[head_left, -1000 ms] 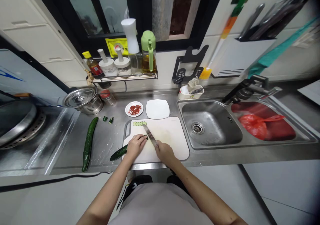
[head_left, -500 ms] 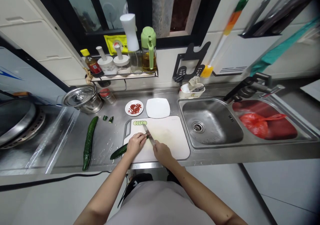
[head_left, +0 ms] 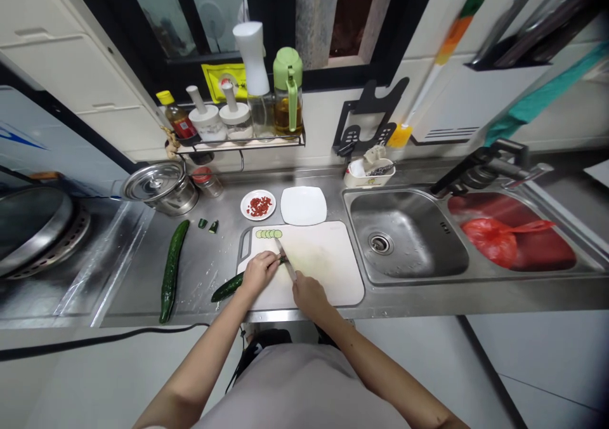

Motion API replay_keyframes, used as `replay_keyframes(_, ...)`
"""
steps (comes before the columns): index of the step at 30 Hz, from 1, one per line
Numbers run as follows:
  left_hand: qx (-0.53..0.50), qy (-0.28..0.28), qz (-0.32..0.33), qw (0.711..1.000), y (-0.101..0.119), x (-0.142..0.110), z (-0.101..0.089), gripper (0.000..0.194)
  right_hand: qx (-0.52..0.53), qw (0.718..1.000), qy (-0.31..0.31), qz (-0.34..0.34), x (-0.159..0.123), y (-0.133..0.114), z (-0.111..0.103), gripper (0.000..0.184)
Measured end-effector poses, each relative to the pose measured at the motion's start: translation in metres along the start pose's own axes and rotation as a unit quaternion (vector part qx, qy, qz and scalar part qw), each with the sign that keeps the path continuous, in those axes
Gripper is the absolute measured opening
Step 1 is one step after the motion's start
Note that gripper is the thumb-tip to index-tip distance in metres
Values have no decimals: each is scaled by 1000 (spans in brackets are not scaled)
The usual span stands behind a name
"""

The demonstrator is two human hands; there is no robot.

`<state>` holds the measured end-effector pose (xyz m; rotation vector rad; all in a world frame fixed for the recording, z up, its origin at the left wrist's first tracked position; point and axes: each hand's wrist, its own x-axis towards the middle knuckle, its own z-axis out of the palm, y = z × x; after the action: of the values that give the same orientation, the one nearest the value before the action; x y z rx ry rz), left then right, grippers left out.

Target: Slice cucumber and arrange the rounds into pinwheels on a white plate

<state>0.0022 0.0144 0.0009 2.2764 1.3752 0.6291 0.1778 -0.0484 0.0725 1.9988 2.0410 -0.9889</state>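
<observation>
My left hand (head_left: 259, 273) is closed over a dark green cucumber (head_left: 227, 287), whose one end sticks out at the left past the cutting board (head_left: 328, 265). The middle of the cucumber is hidden under my fingers. Gripped in my right hand (head_left: 309, 296) is a knife (head_left: 286, 261), its blade against the cucumber's cut end, close to my left fingertips. Several thin cucumber slices (head_left: 269, 233) overlap in a row at the board's upper left. A second, whole cucumber (head_left: 174, 270) lies on the counter to the left, with two small cut ends (head_left: 208, 226) near it.
Behind the board stand a plate of chopped red bits (head_left: 257, 205) and a white square plate (head_left: 303, 205). A steel pot (head_left: 162, 186) and a red-lidded jar (head_left: 207, 182) are at back left. The sink (head_left: 409, 235) lies right, a red bag (head_left: 495, 242) in its second basin.
The knife and my right hand have shifted slightly left, toward my left fingers. The slices in the row look the same. The camera view has shifted a little.
</observation>
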Motion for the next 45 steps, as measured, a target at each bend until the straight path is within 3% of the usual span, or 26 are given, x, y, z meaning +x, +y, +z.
replay_keyframes(45,-29,-19,-10,999,1,5,-6,20,-27,1000,-9,-3,15,-4,3,33)
